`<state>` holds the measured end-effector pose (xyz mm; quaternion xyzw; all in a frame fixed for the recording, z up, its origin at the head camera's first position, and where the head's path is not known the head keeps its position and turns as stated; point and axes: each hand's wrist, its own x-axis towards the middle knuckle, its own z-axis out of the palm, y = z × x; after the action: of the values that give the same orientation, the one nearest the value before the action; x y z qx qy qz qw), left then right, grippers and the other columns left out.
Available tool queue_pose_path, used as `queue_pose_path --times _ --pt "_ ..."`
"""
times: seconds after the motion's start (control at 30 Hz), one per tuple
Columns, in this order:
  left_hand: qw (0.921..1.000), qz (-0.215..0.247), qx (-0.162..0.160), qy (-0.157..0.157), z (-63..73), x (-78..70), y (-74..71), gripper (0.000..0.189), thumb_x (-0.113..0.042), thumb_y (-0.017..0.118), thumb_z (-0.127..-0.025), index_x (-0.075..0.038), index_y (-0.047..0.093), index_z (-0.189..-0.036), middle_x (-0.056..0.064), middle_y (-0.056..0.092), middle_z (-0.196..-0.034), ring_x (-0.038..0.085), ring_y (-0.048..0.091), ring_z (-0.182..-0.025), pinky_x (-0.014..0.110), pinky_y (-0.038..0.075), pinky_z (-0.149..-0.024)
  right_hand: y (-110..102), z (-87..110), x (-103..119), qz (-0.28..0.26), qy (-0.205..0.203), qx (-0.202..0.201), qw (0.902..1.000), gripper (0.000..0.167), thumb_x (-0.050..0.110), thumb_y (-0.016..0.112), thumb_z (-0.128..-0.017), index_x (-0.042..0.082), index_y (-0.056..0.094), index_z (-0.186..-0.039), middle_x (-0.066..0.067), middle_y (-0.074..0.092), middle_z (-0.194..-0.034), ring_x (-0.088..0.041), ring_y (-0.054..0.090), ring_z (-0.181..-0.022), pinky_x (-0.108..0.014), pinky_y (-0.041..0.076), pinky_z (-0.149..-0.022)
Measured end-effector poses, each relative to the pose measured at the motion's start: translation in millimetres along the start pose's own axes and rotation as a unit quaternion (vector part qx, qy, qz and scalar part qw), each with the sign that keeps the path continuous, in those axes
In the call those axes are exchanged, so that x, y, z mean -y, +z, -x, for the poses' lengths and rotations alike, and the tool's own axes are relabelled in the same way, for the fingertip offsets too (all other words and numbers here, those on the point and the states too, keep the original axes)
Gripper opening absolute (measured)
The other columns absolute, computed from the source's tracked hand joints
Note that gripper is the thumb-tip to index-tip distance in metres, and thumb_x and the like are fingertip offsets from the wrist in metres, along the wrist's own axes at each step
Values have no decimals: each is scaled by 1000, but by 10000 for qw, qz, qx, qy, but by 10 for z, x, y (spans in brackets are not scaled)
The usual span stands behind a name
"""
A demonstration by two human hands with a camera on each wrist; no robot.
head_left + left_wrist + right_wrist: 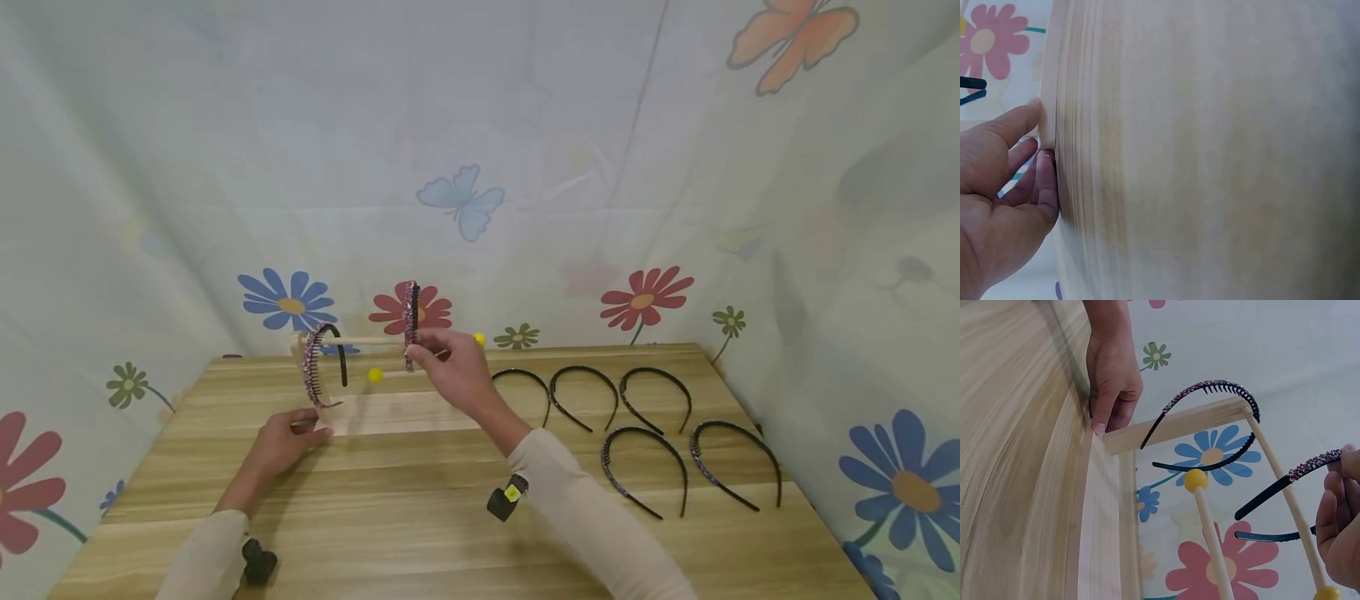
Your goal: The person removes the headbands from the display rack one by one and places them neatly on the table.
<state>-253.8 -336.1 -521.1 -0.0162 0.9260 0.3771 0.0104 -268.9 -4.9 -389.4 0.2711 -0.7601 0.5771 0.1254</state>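
Note:
My left hand pinches the near left corner of a wooden rack's base; in the left wrist view, thumb and fingers meet at the board's end. From the rack's upright post a dowel runs out to the right, tipped with a yellow ball. One black toothed headband with pinkish glitter hangs on this dowel beside the post. Between thumb and fingers, my right hand holds a second glittery headband upright, its open ends straddling the dowel near the ball end.
On the right of the wooden table lie several black headbands in two rows. A second, lower dowel of the rack ends in another yellow ball. A flower-printed cloth hangs behind the table.

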Motion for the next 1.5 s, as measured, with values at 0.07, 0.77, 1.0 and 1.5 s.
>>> queue_pose_path --times 0.07,0.77,1.0,1.5 --pt "10000 21 -1 -8 3 -1 -1 60 -32 74 -96 9 58 -138 31 61 -134 44 64 -117 52 56 -92 -28 -7 5 31 -39 -40 10000 17 20 70 -99 7 77 -109 -2 76 -94 -9 67 -84 -24 58 -74" --pt "10000 -20 -15 38 -1 2 0 61 -32 74 -96 9 57 -138 30 63 -132 42 65 -115 51 56 -91 -354 42 -17 296 -133 -237 9992 22 19 70 -99 5 75 -115 -5 76 -99 -15 67 -87 -27 59 -75" --pt "10000 -33 -1 20 3 1 -2 62 -33 73 -97 9 57 -138 31 61 -134 45 63 -117 53 55 -93 -498 104 -20 426 87 -262 9987 20 22 69 -100 7 75 -113 -2 74 -96 -15 66 -86 -29 58 -76" --pt "10000 -79 3 23 11 -17 -3 63 -36 73 -96 8 58 -138 32 62 -132 45 64 -117 53 56 -92 -730 221 -70 577 -2 -404 9975 20 21 71 -98 6 74 -112 -5 74 -98 -17 67 -88 -33 59 -78"
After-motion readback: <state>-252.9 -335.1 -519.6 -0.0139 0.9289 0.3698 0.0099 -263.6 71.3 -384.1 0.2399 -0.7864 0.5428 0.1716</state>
